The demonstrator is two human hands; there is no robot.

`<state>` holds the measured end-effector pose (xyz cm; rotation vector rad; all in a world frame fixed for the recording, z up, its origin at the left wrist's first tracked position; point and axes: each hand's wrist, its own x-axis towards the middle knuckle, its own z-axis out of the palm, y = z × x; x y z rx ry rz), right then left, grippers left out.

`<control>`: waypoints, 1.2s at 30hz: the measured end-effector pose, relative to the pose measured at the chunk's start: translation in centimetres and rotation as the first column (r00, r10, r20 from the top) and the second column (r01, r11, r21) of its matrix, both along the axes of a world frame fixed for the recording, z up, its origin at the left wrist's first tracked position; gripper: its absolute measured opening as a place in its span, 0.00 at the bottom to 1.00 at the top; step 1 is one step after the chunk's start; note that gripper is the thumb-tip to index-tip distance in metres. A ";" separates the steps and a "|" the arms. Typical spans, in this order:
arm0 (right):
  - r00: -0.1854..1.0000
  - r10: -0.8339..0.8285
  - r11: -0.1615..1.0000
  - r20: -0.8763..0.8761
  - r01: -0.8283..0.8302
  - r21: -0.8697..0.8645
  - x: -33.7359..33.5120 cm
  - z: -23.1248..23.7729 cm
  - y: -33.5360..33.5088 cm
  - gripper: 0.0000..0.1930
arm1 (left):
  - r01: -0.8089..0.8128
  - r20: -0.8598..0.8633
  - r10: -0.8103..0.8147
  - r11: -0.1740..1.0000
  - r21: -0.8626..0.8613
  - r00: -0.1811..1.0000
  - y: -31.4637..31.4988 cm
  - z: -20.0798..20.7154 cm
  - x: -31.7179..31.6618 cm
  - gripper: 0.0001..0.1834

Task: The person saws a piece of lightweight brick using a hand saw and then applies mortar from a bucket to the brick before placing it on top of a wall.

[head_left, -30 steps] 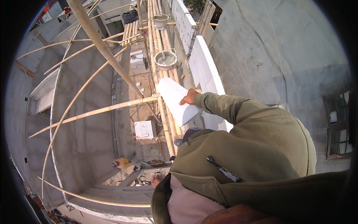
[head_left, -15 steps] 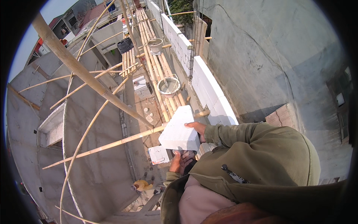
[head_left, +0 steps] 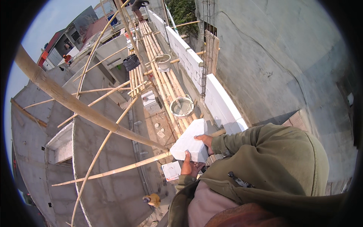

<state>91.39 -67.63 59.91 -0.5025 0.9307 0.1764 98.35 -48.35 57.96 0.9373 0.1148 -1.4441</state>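
Observation:
A white lightweight concrete block (head_left: 188, 140) with a slanted end is held in front of me, above the bamboo scaffold. My right hand (head_left: 205, 141) grips its right side, thumb and fingers lying over the upper face. Low at the near end, my left hand (head_left: 190, 167) has its thumb up against the block, its other fingers partly hidden below. Just beyond the block, a round bucket of grey mortar (head_left: 182, 107) with a tool in it stands on the bamboo poles (head_left: 166, 99). To the right runs a low wall of white blocks (head_left: 223, 99).
A second mortar bucket (head_left: 163, 61) stands farther along the poles. A thick slanting bamboo pole (head_left: 81, 100) crosses at left. Far below, a person in yellow (head_left: 153, 199) stands on the ground. Another person (head_left: 138, 8) is at the scaffold's far end. A grey wall (head_left: 261, 64) rises at right.
My left hand has shifted up along the block's near end, and the block has turned slightly. The whole view has swung, so the scaffold and buckets sit lower and farther right.

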 end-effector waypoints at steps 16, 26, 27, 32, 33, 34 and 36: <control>0.998 0.063 0.996 0.030 -0.061 -0.064 9.3 -3.0 -5.7 0.32 | -0.105 -0.059 0.119 0.975 0.196 0.991 -8.2 0.9 7.8 0.55; 0.952 0.303 0.945 -0.046 -0.294 0.144 18.0 -10.8 -13.0 0.39 | -0.399 -0.177 0.472 0.855 0.332 0.863 -14.9 -5.6 14.7 0.42; 0.921 0.376 0.919 -0.102 -0.357 0.169 18.8 -12.5 -13.5 0.41 | -0.407 -0.192 0.500 0.832 0.377 0.845 -15.0 -7.0 15.5 0.42; 0.621 0.675 0.651 -0.398 -0.755 -0.073 26.1 -17.9 -19.7 0.60 | -0.416 -0.176 0.605 0.702 0.578 0.776 -14.2 -12.2 19.6 0.38; 0.630 0.622 0.657 -0.466 -0.743 -0.127 25.4 -24.5 -22.8 0.60 | -0.366 -0.169 0.559 0.712 0.599 0.812 -15.6 -13.5 20.7 0.38; 0.690 0.540 0.747 -0.482 -0.657 -0.105 26.9 -26.7 -24.1 0.58 | -0.365 -0.158 0.562 0.699 0.615 0.812 -15.2 -14.1 21.8 0.37; 0.745 0.445 0.835 -0.497 -0.545 -0.070 28.2 -29.5 -27.7 0.55 | -0.333 -0.197 0.547 0.716 0.614 0.814 -16.2 -14.0 23.2 0.35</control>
